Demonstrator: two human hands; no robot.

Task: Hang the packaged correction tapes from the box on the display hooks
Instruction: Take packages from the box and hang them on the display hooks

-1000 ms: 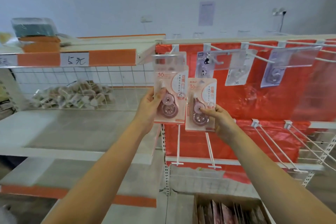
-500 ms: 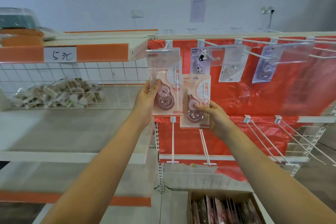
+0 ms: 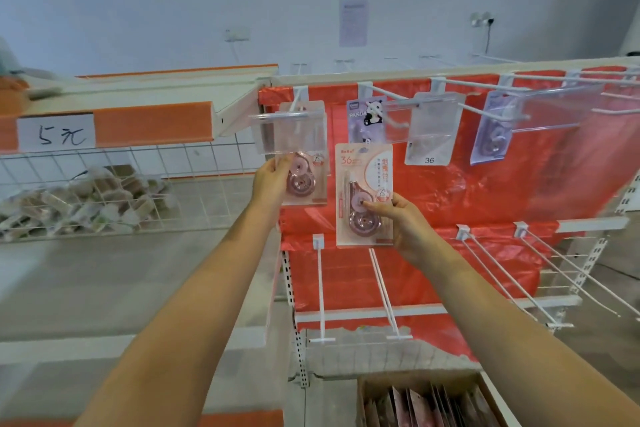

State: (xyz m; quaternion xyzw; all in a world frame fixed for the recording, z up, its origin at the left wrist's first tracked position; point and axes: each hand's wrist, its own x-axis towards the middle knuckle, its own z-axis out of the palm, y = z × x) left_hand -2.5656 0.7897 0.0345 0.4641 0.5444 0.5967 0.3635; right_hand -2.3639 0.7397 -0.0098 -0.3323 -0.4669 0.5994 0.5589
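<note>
Nearest us, the box (image 3: 429,406) of packs sits low. Our right hand (image 3: 403,222) pinches a correction tape pack (image 3: 363,196) below the hooks; our left hand (image 3: 273,180) grips another pack (image 3: 304,170) hanging on the leftmost hook (image 3: 298,104).

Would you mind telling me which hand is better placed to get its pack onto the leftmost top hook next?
The left hand. Its pack is already up at that hook, just behind the clear tag. The right hand grips its own pack lower, to the right of that hook.
</note>
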